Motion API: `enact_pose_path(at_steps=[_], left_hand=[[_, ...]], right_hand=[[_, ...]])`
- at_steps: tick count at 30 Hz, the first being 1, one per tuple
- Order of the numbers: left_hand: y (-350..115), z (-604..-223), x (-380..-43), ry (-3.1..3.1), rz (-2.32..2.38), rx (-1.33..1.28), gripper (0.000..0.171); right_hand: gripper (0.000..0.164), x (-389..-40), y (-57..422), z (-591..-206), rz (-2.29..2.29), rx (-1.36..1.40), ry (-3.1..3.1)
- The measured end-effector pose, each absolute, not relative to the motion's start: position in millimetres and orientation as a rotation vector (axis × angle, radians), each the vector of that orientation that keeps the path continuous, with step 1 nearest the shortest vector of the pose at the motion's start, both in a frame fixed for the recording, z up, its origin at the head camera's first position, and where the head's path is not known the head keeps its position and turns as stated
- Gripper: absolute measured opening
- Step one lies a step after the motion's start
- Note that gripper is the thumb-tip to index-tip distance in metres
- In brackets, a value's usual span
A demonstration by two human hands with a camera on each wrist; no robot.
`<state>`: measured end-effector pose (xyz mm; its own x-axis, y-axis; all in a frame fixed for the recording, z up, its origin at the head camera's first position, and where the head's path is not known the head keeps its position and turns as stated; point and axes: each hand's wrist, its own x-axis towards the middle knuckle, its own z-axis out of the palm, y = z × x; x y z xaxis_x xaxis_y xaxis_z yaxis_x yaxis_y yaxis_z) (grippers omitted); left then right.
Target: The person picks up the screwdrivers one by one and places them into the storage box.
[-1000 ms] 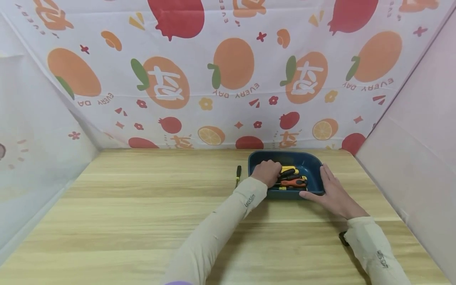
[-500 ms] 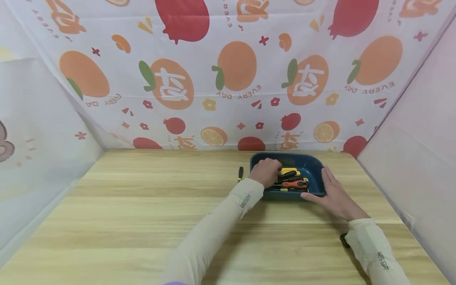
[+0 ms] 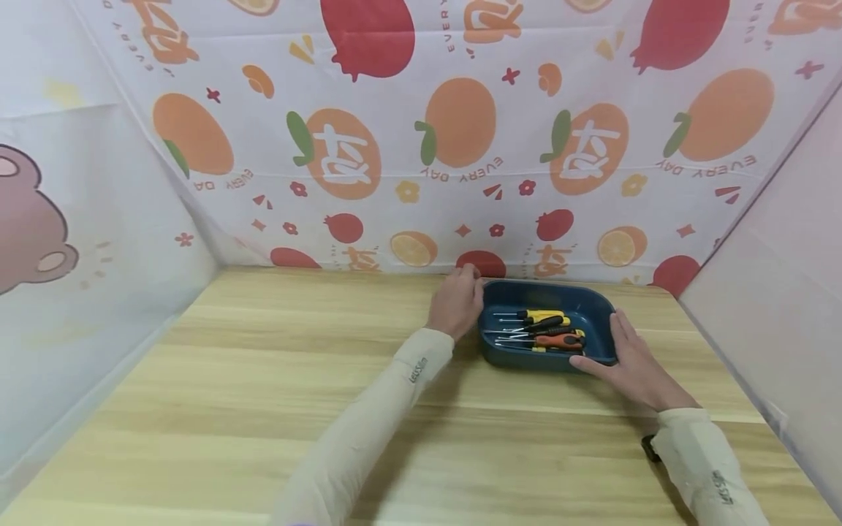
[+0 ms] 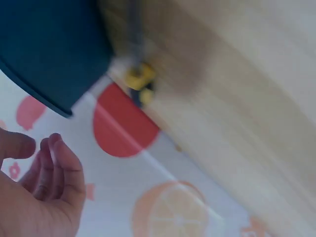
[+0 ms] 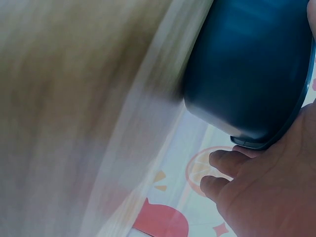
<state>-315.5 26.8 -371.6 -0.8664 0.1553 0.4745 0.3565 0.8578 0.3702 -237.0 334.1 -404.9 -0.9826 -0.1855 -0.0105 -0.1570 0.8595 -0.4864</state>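
Note:
A dark blue bin point(image 3: 559, 364) stands near the back of the table, with several screwdrivers point(image 3: 546, 321) lying in it; their handles are yellow, black and orange. My left hand point(image 3: 455, 301) is just outside the bin's left end. In the left wrist view its fingers point(image 4: 69, 168) are loosely bent, thumb apart, and hold nothing. Close by on the tabletop lies a blurred yellow-and-black tool point(image 4: 140, 84), hidden by the hand in the head view. My right hand point(image 3: 639, 371) rests against the bin's front right corner, thumb along the front and fingers at the right rim.
The wooden tabletop point(image 3: 316, 380) stretches left and toward the front. A fruit-print cloth point(image 3: 408, 219) hangs right behind the table's back edge, close to the bin. Pale sheets point(image 3: 783, 292) wall in both sides.
My left hand has come out of the bin to its left side, uncovering the screwdrivers inside. The right hand keeps its place at the corner. The head view has shifted slightly.

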Motion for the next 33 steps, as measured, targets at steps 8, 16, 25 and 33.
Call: enact_pose_path(at_steps=[8, 16, 25, 33], left_hand=[[-7, -391, -307, -2.909, -0.625, -0.179, 0.033], [-5, -399, -307, -3.062, -0.588, -0.167, 0.037], [-2, -397, -306, -3.047, -0.578, -0.132, 0.012], [-8, -387, -311, -2.936, -0.690, -0.098, 0.031]], right_hand=[[0.114, -239, 337, -403, -0.764, -0.278, 2.973], [0.113, -242, 338, -404, -0.770, -0.296, 2.965], [0.114, -243, 337, -403, -0.770, -0.297, 2.974], [0.115, -242, 339, -405, -0.759, -0.296, 2.979]])
